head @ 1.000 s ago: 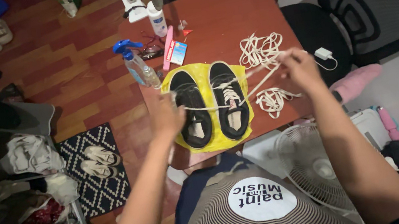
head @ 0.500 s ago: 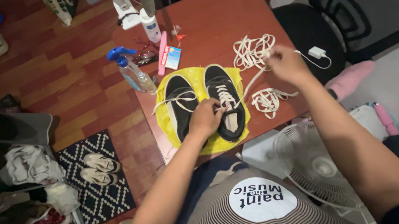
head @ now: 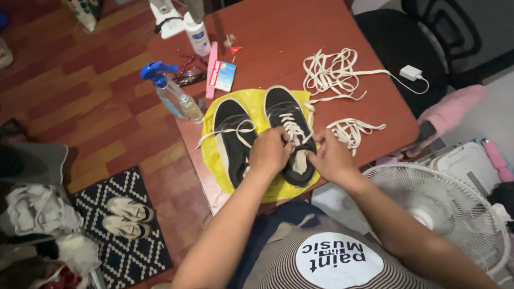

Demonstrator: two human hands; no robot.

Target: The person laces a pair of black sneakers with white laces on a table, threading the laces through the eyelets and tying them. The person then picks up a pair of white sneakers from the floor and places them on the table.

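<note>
Two black shoes lie side by side on a yellow cloth (head: 254, 100) on a reddish-brown table. My left hand (head: 269, 151) and my right hand (head: 330, 158) are both at the right shoe (head: 288, 119), fingers closed on its white lace near the tongue. The left shoe (head: 230, 135) has a loose white lace draped across it. A tangle of white laces (head: 331, 72) lies to the right of the shoes, and a smaller bundle of laces (head: 350, 129) sits by my right hand.
A blue-topped spray bottle (head: 172, 96), a white bottle (head: 196, 32) and a pink tube (head: 213, 69) stand at the table's back left. A white charger (head: 410, 72) lies at the right edge. A black chair (head: 447, 7), a white fan (head: 446, 204) and a patterned mat with shoes (head: 122, 215) surround the table.
My right hand has come down from the lace tangle to the right shoe, joining my left hand, which moved in from the left a second ago. The stretched lace now lies slack.
</note>
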